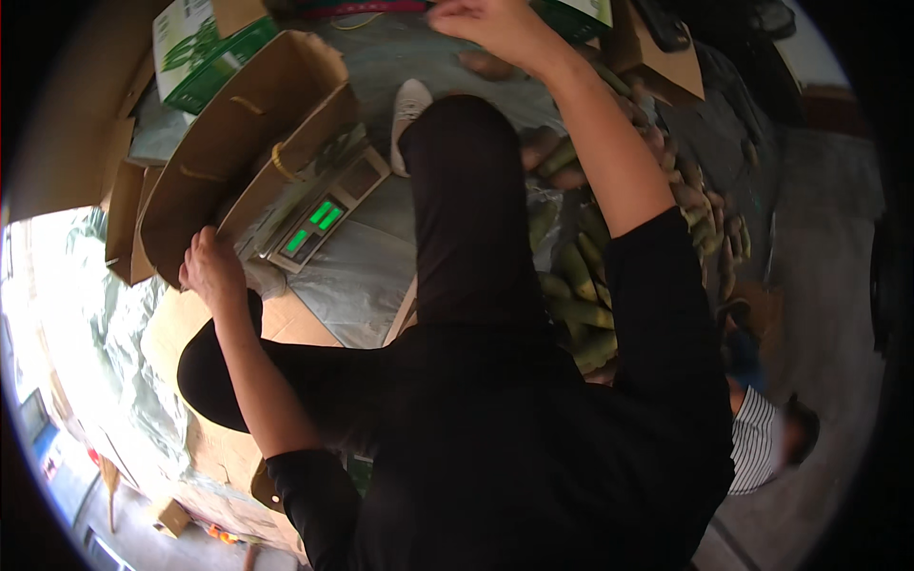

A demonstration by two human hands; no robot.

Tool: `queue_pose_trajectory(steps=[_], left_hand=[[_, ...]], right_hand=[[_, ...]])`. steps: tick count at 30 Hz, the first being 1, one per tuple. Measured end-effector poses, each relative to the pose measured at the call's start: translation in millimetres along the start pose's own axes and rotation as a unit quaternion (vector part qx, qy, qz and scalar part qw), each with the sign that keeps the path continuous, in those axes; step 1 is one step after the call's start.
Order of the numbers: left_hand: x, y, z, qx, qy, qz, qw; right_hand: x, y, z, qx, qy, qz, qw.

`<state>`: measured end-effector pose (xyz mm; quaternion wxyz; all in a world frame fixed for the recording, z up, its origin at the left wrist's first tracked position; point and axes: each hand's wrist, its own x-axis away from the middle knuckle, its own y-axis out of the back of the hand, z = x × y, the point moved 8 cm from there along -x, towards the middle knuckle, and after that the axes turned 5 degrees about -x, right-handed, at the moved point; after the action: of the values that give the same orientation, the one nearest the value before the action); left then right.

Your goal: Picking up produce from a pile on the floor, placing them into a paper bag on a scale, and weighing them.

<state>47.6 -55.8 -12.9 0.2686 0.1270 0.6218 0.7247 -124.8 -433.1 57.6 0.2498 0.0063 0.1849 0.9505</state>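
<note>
Gripping the flap of an open cardboard box, the left hand has its fingers curled on the edge, just beside a scale. The right hand reaches far ahead, fingers bunched, contents unclear. Corn cobs lie piled below its forearm, seemingly mostly unpacked.

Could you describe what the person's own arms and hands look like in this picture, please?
Both arms wear short black sleeves that end near the elbow, leaving the forearms bare. The left hand and right hand are bare too: no gloves, and no rings, watch or bands that I can make out.
</note>
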Motion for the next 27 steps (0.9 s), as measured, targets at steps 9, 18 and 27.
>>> queue_pose_trajectory(steps=[9,18,27], left_hand=[[-5.2,-10.0,-10.1,0.001,-0.001,0.034,0.999],[-1.5,-8.2,-7.6,0.013,-0.003,0.023,1.000],[-7.4,-4.5,-15.4,0.023,0.013,0.045,0.999]], right_hand=[[261.3,86.6,-295.5,0.261,-0.301,-0.012,0.917],[380.8,-30.5,-298.6,0.454,-0.396,0.109,0.791],[400.4,-119.2,-373.2,0.650,-0.051,0.255,0.714]])
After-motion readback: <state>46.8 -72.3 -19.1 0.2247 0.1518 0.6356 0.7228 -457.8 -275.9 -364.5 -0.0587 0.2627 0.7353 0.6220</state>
